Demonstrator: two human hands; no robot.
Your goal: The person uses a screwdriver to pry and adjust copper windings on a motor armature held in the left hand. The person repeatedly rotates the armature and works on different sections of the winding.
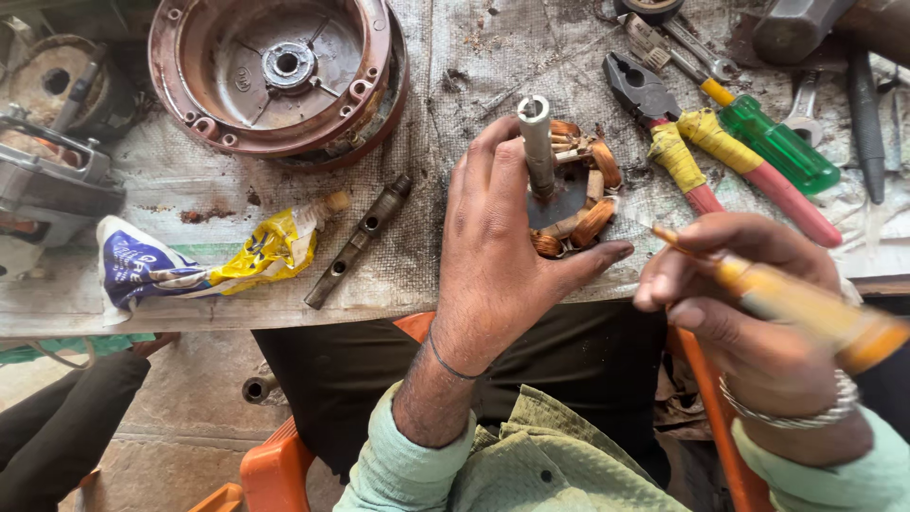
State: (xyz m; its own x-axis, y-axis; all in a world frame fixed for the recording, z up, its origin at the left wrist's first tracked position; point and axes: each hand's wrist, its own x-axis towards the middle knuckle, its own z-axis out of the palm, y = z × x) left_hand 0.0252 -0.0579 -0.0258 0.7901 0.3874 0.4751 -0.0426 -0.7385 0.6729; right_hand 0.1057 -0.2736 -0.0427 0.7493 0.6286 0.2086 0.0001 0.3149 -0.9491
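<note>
While the left hand (502, 251) curls around a small motor winding (573, 204) near the front edge of the bench (455, 275), its fingers reach up beside the upright grey shaft (536, 142) and its thumb stretches out below the copper coils. The right hand (739, 303) is closed around a yellow-handled screwdriver (806, 303), whose thin tip points toward the winding from the right. Just behind the winding lie pliers (664, 128) with yellow-taped red grips and a green-handled screwdriver (773, 142). Farther back on the left sits a round rusty-brown motor housing (275, 71). A dark metal bar (358, 242) with holes lies left of the hand, beside a crumpled yellow and blue wrapper (190, 265).
</note>
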